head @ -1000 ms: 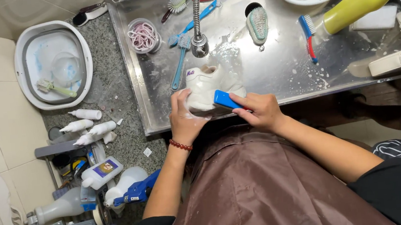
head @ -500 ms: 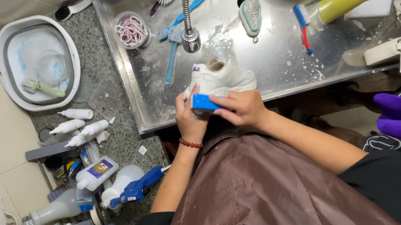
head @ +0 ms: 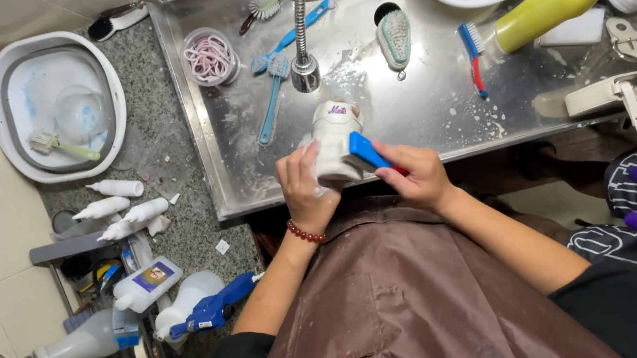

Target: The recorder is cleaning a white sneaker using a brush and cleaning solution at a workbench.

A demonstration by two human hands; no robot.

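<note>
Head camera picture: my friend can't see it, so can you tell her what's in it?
Seen from above, a person's left hand holds a white shoe over a wet metal sink while the right hand presses a blue brush against it. A tap hangs just above the shoe, more brushes lie in the sink, and bottles sit on the counter to the left.
</note>
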